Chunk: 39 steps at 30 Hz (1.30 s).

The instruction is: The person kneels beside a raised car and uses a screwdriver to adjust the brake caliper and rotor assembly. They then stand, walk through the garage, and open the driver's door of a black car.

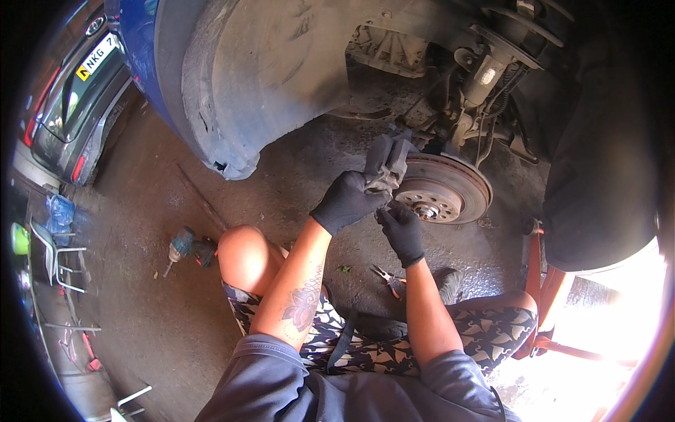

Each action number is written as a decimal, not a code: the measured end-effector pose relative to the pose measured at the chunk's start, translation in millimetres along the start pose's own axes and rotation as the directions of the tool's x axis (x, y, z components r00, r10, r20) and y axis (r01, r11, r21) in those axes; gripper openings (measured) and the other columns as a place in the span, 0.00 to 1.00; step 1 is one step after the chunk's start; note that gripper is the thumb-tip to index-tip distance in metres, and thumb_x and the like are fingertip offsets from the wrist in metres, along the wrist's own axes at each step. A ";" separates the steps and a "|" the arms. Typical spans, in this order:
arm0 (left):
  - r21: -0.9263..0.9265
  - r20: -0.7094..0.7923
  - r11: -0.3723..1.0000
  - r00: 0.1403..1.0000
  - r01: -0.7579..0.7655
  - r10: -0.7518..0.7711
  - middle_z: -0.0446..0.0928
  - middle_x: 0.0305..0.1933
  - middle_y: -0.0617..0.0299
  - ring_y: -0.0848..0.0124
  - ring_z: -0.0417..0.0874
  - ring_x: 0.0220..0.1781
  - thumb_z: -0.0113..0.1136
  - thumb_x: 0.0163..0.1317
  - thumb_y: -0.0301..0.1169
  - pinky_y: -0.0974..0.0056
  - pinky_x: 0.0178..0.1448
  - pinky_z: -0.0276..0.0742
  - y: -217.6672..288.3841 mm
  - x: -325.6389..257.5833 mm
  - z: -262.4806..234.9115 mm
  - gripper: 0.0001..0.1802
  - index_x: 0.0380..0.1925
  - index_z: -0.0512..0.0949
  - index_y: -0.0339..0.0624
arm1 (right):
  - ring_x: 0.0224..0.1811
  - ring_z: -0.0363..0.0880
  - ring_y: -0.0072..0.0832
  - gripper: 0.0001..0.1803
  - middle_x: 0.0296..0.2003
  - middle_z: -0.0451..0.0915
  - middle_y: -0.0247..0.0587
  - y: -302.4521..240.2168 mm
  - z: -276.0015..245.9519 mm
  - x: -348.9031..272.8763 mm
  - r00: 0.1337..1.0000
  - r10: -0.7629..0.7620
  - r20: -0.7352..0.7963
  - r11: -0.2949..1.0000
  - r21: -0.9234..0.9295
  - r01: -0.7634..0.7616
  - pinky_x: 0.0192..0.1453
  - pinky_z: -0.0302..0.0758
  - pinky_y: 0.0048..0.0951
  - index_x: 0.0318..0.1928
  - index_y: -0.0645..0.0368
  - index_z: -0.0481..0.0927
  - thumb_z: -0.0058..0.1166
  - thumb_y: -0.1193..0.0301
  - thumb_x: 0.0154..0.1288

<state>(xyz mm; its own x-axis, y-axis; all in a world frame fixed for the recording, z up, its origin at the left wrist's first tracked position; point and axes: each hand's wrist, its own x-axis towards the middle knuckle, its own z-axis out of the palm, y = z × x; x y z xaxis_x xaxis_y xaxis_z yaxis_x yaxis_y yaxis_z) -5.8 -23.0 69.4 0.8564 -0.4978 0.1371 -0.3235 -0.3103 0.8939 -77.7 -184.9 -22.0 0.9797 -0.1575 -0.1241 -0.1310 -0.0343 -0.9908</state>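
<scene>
Clearly both gloved hands, left hand (346,202) and right hand (402,231), have fingers clamped on the brake caliper (385,165), at ten o'clock off the brake disc (441,188); slipping grip could drop it, straining its hose.

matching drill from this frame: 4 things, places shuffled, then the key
1 brake caliper
2 cordless drill
3 pliers
4 brake disc

a on the ground left of the left knee
b on the hub under the wheel arch
c on the ground between the knees
d held in the left hand, right hand just below it

1-d, 2-a, 3-c, 4-b
</scene>
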 end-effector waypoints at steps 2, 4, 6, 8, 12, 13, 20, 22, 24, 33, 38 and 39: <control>-0.008 0.046 0.998 0.997 0.063 -0.063 0.87 0.41 0.57 0.73 0.85 0.44 0.67 0.57 0.28 0.65 0.52 0.78 -4.9 -0.1 0.0 0.12 0.42 0.84 0.36 | 0.24 0.75 0.19 0.11 0.25 0.82 0.34 -15.1 4.5 -2.6 0.996 -0.087 -0.003 0.992 -0.093 0.087 0.30 0.71 0.25 0.38 0.64 0.82 0.56 0.67 0.70; -0.070 0.051 0.995 0.997 0.065 -0.061 0.86 0.42 0.57 0.73 0.85 0.45 0.66 0.58 0.28 0.65 0.53 0.78 -0.4 0.5 2.6 0.13 0.43 0.84 0.36 | 0.23 0.75 0.18 0.12 0.22 0.81 0.35 -21.3 6.9 -1.9 0.988 -0.147 -0.048 0.989 0.025 0.149 0.29 0.71 0.25 0.35 0.64 0.82 0.55 0.67 0.70; -0.082 0.044 0.996 0.998 0.042 -0.039 0.86 0.42 0.57 0.73 0.85 0.45 0.66 0.59 0.27 0.65 0.53 0.78 -0.5 0.9 3.7 0.13 0.43 0.84 0.36 | 0.22 0.75 0.19 0.13 0.22 0.81 0.35 -17.8 3.2 0.7 0.981 -0.183 -0.059 0.983 -0.024 0.182 0.28 0.71 0.25 0.34 0.64 0.82 0.55 0.66 0.70; -0.043 0.024 0.999 1.000 -0.006 0.007 0.86 0.43 0.58 0.74 0.85 0.44 0.65 0.59 0.27 0.65 0.52 0.78 -6.3 2.2 4.3 0.13 0.44 0.84 0.37 | 0.21 0.74 0.19 0.14 0.22 0.81 0.35 -14.5 1.6 2.7 0.980 -0.188 -0.064 0.982 -0.037 0.186 0.28 0.71 0.25 0.33 0.64 0.82 0.54 0.66 0.71; 0.063 -0.011 0.996 0.998 0.065 -0.065 0.86 0.38 0.53 0.72 0.84 0.39 0.65 0.59 0.32 0.63 0.48 0.78 -7.0 0.3 -1.6 0.14 0.42 0.83 0.35 | 0.21 0.75 0.20 0.15 0.23 0.82 0.36 -15.6 0.3 0.6 0.991 -0.131 0.002 0.991 0.041 0.130 0.28 0.72 0.25 0.34 0.65 0.82 0.53 0.65 0.73; 0.094 -0.002 0.992 0.997 0.080 -0.080 0.85 0.36 0.51 0.72 0.84 0.38 0.66 0.59 0.34 0.62 0.46 0.78 -5.1 -1.3 -6.4 0.15 0.42 0.83 0.34 | 0.21 0.76 0.20 0.15 0.23 0.82 0.36 -18.4 0.1 -0.4 0.992 -0.119 0.036 0.991 0.067 0.117 0.28 0.73 0.25 0.35 0.65 0.82 0.53 0.65 0.73; 0.294 0.035 0.909 0.947 0.296 -0.319 0.84 0.32 0.50 0.70 0.82 0.32 0.64 0.60 0.46 0.61 0.41 0.77 16.3 -10.8 -38.2 0.23 0.40 0.83 0.33 | 0.35 0.82 0.32 0.10 0.35 0.82 0.42 -7.3 -11.2 6.1 0.972 -0.170 0.162 0.908 0.410 0.090 0.37 0.78 0.35 0.42 0.63 0.80 0.54 0.67 0.71; 0.126 0.143 0.922 0.913 0.366 -0.382 0.85 0.33 0.53 0.72 0.82 0.33 0.66 0.60 0.44 0.63 0.42 0.78 45.9 -17.8 -51.4 0.22 0.40 0.83 0.33 | 0.38 0.81 0.35 0.11 0.37 0.82 0.42 -29.9 -10.6 -0.9 0.940 -0.009 0.342 0.538 0.794 -0.284 0.40 0.78 0.38 0.46 0.61 0.79 0.52 0.68 0.71; -0.002 0.266 0.931 0.897 0.365 -0.352 0.86 0.35 0.56 0.73 0.81 0.34 0.68 0.59 0.41 0.65 0.43 0.78 48.7 -21.4 -58.2 0.20 0.40 0.84 0.33 | 0.35 0.80 0.35 0.12 0.36 0.82 0.42 -31.2 -7.1 -0.8 0.901 0.032 0.433 0.448 0.799 -0.400 0.40 0.78 0.39 0.47 0.61 0.78 0.49 0.67 0.72; 0.010 0.381 0.992 0.916 0.128 -0.123 0.86 0.33 0.57 0.74 0.82 0.35 0.66 0.59 0.32 0.67 0.44 0.78 37.2 -26.5 -62.6 0.12 0.38 0.84 0.34 | 0.28 0.79 0.32 0.15 0.28 0.79 0.40 -24.0 12.9 -5.2 0.735 0.269 0.623 0.265 0.685 -0.678 0.32 0.77 0.33 0.45 0.60 0.78 0.48 0.62 0.73; 0.185 0.173 0.962 0.957 0.200 -0.232 0.83 0.26 0.57 0.73 0.81 0.30 0.62 0.59 0.32 0.65 0.39 0.77 23.3 -17.6 -47.5 0.10 0.34 0.84 0.35 | 0.22 0.80 0.31 0.18 0.26 0.81 0.42 -38.3 3.6 -7.0 0.800 0.398 0.448 0.787 0.282 -0.549 0.27 0.77 0.32 0.40 0.62 0.80 0.54 0.57 0.71; 0.175 0.132 0.959 0.960 0.222 -0.246 0.82 0.25 0.58 0.74 0.81 0.29 0.63 0.59 0.32 0.65 0.38 0.77 19.9 -16.3 -43.2 0.11 0.33 0.84 0.35 | 0.22 0.81 0.31 0.19 0.26 0.82 0.43 -55.4 4.4 -11.6 0.842 0.420 0.338 0.858 0.155 -0.490 0.27 0.77 0.32 0.39 0.63 0.80 0.55 0.57 0.70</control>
<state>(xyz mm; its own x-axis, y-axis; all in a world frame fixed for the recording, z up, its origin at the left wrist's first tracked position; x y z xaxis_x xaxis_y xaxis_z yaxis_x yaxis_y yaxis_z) -8.8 13.8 103.4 0.8488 -0.5085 -0.1450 -0.1906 -0.5500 0.8131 -81.1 -176.8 34.0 0.8213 0.1870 -0.5389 -0.5690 0.2007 -0.7975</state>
